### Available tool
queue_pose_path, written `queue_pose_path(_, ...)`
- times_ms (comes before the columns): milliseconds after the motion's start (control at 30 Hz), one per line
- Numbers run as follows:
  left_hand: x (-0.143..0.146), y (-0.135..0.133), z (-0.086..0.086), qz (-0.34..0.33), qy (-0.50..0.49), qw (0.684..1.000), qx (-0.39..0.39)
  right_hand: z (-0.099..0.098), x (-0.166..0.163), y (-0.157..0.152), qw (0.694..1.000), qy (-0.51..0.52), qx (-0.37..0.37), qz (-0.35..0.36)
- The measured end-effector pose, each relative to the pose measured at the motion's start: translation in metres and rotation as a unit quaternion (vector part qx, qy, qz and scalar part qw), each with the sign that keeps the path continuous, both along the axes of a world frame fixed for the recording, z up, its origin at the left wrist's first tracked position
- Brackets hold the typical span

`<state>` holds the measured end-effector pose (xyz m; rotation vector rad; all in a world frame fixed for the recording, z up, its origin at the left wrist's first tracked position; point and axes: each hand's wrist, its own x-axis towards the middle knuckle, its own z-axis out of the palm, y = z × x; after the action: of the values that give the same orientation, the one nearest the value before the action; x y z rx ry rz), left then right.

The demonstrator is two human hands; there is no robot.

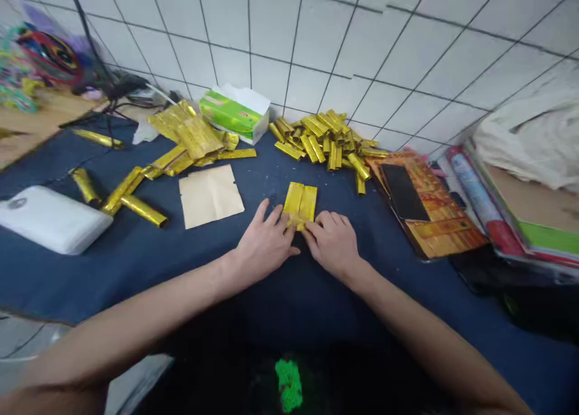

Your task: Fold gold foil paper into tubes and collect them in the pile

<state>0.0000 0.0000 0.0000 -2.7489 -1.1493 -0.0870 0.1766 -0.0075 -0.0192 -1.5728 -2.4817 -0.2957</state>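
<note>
A small, folded, shiny gold paper (301,201) lies flat on the dark blue counter (398,276). The left hand (266,243), fingers a bit spread, touches its near left edge; the right hand (335,244), fingers bent, touches its near right edge. I cannot tell if either grip pinches it. There is room to move between it and the pile of gold paper tubes (332,139) behind.

The dark blue counter (386,240) spans the frame. Near centre lies 1 creased gold sheet (301,201); left of it, 1 cream sheet (211,196); at the left edge, 1 rounded white object (58,222). A heap of gold rolls (333,154) sits upper centre, 1 green tissue box (230,114) just beside.
</note>
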Motion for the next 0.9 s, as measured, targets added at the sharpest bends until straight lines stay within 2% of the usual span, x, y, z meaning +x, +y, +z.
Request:
queue_pose_path(200,-0.003,0.003,-0.005,0.009,0.000,1.000,-0.021,0.008,-0.006,-0.014,0.997,0.014,0.009,0.076)
queue_pose_path(367,-0.015,0.014,-0.012,-0.004,0.010,0.995,-0.104,0.005,-0.010,-0.020,0.988,-0.023,-0.008,0.152)
queue_pose_path(600,-0.021,0.022,-0.011,-0.016,0.023,0.986,-0.165,0.010,-0.017,-0.026,0.987,-0.072,-0.067,0.128)
queue_pose_path(900,-0.022,0.023,-0.011,-0.022,0.023,0.985,-0.170,0.014,-0.022,-0.033,0.982,-0.109,-0.082,0.133)
